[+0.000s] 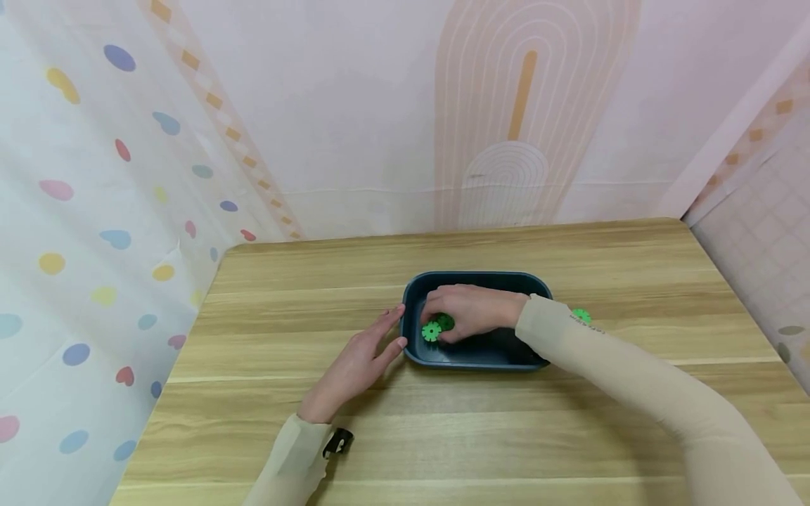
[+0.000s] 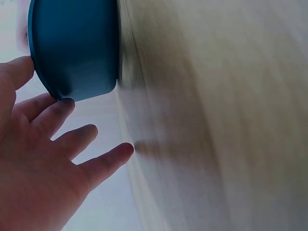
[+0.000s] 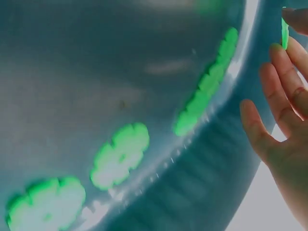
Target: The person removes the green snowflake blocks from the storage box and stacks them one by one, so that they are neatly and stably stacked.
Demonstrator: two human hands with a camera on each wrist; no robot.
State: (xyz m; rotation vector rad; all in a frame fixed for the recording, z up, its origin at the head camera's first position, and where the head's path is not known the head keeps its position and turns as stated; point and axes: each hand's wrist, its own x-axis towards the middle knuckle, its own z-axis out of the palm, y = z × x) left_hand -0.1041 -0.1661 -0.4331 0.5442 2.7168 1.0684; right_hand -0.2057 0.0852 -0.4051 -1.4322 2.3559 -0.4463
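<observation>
A dark blue oblong bin stands on the table. My right hand reaches into it, and in the right wrist view its thumb and finger pinch a thin green notched plastic disc, seen edge-on. Below, a flat green disc and another disc lie on the bin's floor; a third disc lies along the wall. My left hand touches the bin's left end with thumb and fingertips, its fingers spread and fairly straight in the left wrist view.
On the table right of the bin lies another green disc, partly hidden by my right sleeve. The wooden table meets a patterned cloth at its back and left sides. A black strap is at my left wrist.
</observation>
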